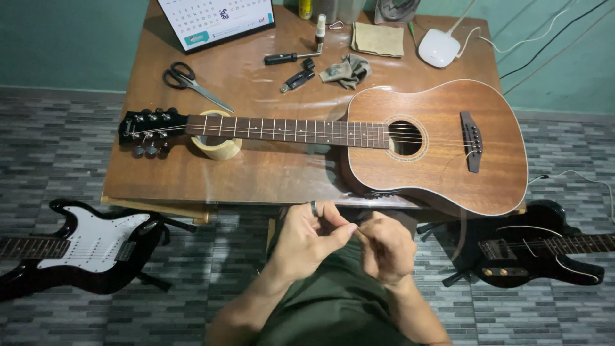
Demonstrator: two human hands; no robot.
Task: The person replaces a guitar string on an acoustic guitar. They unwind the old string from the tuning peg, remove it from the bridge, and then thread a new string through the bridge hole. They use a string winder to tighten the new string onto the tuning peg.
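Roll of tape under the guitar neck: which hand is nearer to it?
Left. The left hand sits below and right of the roll of tape; the right hand is farther right, beyond the left.

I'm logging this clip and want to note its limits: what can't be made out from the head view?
- What the left hand and right hand pinch: too thin to see.
- Roll of tape: partly hidden under the acoustic guitar neck.
- Two electric guitars: necks cut off by the side edges.
- Calendar: cut off at the top edge.
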